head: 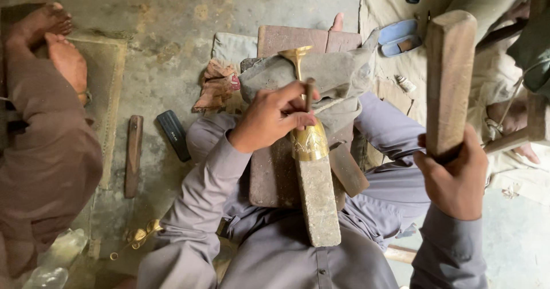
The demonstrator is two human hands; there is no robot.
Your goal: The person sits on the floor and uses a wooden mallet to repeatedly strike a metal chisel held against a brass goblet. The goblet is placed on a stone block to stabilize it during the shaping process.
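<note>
— Brass goblet (310,142), is that what is lying across the lap?

— Yes. It is resting on its side on a long stone bar (318,200) that is sitting over a reddish wooden block (274,180) on the person's knees. The engraved cup end is facing the person, and the stem and flared foot (295,54) are pointing away toward the floor ahead, so its long axis is running near to far, almost straight up the picture.

— What are the hands doing?

— The right hand (452,180), nearest, is closing round the handle of a wooden mallet (450,80) and holding it raised, well apart from the goblet. The left hand (274,117) is gripping a thin chisel (309,94), pressing its tip down on the goblet just above the cup. A grey cloth (338,74) is draping over the stem beyond.

— What could be going wrong from here?

— I am judging that the round goblet could be rolling on the narrow bar if the blow is landing off-centre, letting the chisel skid and scratch the pattern. A mallet strike missing the small chisel head could also be catching the left fingers.

— And farther out?

— A second person's bare feet (54,42) are resting at the far left, and a dark flat case (173,134) is lying on the concrete floor (172,14).
</note>
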